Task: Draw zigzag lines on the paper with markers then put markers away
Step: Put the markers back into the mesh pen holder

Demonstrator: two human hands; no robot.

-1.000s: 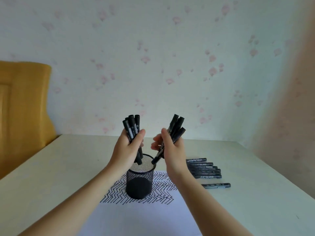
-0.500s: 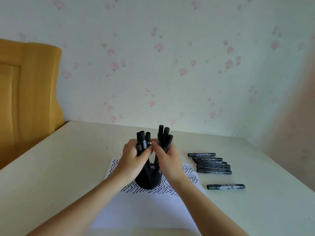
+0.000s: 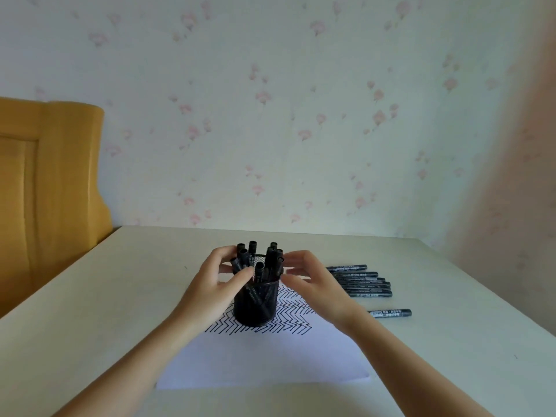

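Note:
A black mesh pen cup [image 3: 255,305] stands on the white paper [image 3: 270,362], over a patch of black zigzag lines [image 3: 288,320]. Several black markers [image 3: 272,260] stand in the cup, caps up. My left hand [image 3: 210,293] is at the cup's left rim, thumb and fingers still curled around a few of the left markers. My right hand [image 3: 316,287] hovers just right of the cup with its fingers spread, holding nothing.
A row of several black markers [image 3: 364,284] lies on the pale table [image 3: 451,326] to the right of the paper, with one more marker [image 3: 389,313] lying apart nearer me. A yellow wooden headboard [image 3: 45,191] stands at the left. A flowered wall runs behind the table.
Both hands came down from above the cup and lowered their bunches of markers into it. The right hand has let go and opened; the left hand still grips its bunch.

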